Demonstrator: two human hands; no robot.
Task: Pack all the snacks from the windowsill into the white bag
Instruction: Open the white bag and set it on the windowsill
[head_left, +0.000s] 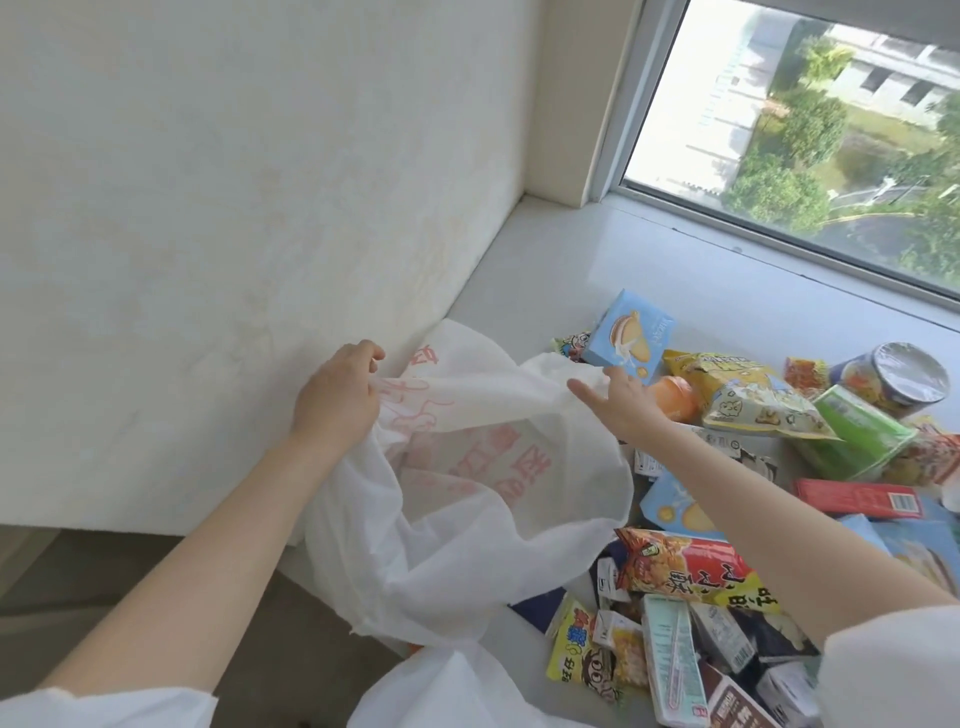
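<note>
wall: cream, stained | window: trees, buildings outside | floor: grey-brown

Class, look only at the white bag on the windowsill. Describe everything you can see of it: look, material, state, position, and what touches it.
The white bag looks like thin, slightly see-through non-woven fabric with faded red print. It is crumpled and lies on the windowsill by the wall, its lower part hanging over the sill's edge. Its mouth is being pulled open: the left hand grips one edge, and the right hand touches the opposite edge, fingers mostly straight. Nothing can be made out inside it. Snack packets lie against its right side.
</note>
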